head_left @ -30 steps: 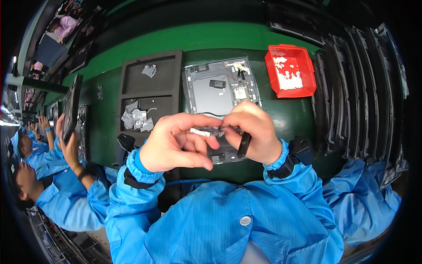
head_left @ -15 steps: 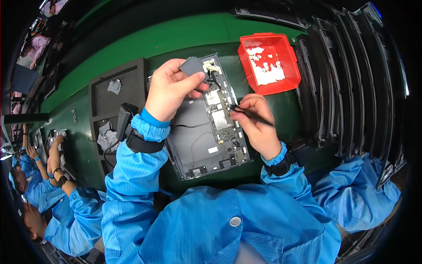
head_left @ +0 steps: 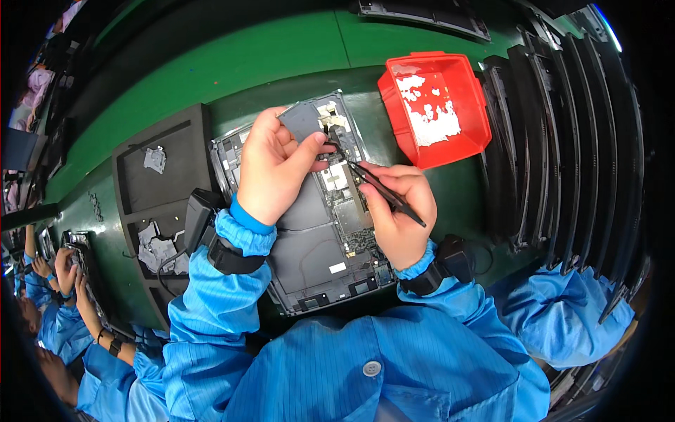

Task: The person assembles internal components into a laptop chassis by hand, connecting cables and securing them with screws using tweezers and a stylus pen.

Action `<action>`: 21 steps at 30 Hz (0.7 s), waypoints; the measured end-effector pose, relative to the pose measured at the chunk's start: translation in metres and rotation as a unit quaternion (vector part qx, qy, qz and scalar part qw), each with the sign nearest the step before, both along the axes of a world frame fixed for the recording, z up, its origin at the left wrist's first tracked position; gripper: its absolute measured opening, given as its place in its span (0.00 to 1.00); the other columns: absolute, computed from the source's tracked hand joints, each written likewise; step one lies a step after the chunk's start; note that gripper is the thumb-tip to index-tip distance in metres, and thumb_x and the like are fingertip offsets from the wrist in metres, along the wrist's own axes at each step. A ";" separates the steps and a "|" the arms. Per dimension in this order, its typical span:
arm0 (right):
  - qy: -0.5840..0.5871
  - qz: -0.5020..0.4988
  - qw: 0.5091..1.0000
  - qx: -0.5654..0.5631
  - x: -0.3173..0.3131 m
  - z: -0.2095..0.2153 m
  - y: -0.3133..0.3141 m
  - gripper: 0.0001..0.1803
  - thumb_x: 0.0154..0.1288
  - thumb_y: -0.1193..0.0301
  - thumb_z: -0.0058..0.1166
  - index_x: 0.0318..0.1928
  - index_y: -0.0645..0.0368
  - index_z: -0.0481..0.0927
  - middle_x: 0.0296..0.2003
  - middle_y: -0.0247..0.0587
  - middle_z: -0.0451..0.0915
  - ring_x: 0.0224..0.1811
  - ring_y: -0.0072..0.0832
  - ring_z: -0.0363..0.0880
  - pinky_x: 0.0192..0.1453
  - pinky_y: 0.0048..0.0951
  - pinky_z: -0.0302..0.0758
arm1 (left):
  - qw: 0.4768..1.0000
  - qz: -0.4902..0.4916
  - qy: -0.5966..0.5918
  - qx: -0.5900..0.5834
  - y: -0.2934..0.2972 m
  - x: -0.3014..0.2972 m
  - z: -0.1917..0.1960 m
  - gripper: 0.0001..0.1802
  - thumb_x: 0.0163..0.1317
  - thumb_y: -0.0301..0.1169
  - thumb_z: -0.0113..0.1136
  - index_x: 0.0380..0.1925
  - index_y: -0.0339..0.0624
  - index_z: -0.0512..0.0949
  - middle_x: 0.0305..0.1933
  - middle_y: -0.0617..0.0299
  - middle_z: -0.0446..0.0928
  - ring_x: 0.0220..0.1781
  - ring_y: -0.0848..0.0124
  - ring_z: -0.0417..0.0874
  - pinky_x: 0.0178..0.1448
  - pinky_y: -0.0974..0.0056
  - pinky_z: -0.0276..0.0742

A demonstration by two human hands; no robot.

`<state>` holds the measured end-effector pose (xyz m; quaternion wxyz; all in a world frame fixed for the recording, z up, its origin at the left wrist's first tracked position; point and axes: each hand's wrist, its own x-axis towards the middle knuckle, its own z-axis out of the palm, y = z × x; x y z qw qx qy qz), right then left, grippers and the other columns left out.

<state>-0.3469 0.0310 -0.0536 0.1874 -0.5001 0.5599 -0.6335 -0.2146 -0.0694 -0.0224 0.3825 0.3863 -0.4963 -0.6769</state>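
Observation:
In front of me lies an opened flat electronic device point(head_left: 304, 264), tablet-like, with a circuit board point(head_left: 351, 218) along its right side. My left hand point(head_left: 271, 172) is over its upper part, thumb and fingers pinching a thin dark grey plate point(head_left: 301, 119). A short black cable point(head_left: 332, 145) shows beside the left fingertips. Black tweezers point(head_left: 395, 200) are gripped in my right hand point(head_left: 404, 225), above the board's right edge. Their tips point up and left, close to that cable; whether they touch it I cannot tell.
A red bin point(head_left: 439, 126) with small white pieces stands at the upper right. Further right, several dark panels point(head_left: 562, 141) stand upright in a row. On the left is a black foam tray point(head_left: 158, 183) holding silvery scraps point(head_left: 160, 252). Co-workers' hands point(head_left: 67, 271) show at far left.
The tweezers have moved up and left, their tips nearer my left fingers. My left hand still holds the grey plate, now lower over the device. The whole view has shifted slightly.

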 end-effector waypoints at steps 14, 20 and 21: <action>0.061 0.004 0.998 -0.024 -0.001 -0.004 0.000 0.15 0.46 0.86 0.61 0.32 0.67 0.68 0.36 0.51 0.75 0.41 0.42 0.80 0.41 0.32 0.77 | 0.998 0.003 -0.046 -0.030 0.006 -0.001 -0.003 0.19 0.59 0.19 0.52 0.49 0.35 0.61 0.38 0.51 0.77 0.36 0.68 0.82 0.34 0.71 0.78; -0.133 0.005 0.991 0.023 0.000 -0.004 0.006 0.12 0.53 0.87 0.56 0.36 0.68 0.68 0.38 0.51 0.76 0.47 0.38 0.77 0.48 0.31 0.75 | 0.998 0.013 -0.044 -0.047 0.008 -0.001 -0.007 0.19 0.59 0.19 0.53 0.50 0.35 0.61 0.38 0.51 0.77 0.36 0.68 0.82 0.32 0.72 0.77; -0.196 -0.003 0.979 0.058 0.001 0.007 0.006 0.10 0.55 0.86 0.53 0.35 0.67 0.67 0.39 0.52 0.76 0.48 0.38 0.77 0.49 0.31 0.75 | 0.997 0.013 -0.049 -0.051 0.008 -0.001 -0.007 0.19 0.59 0.20 0.53 0.50 0.35 0.61 0.38 0.51 0.77 0.36 0.68 0.82 0.32 0.72 0.77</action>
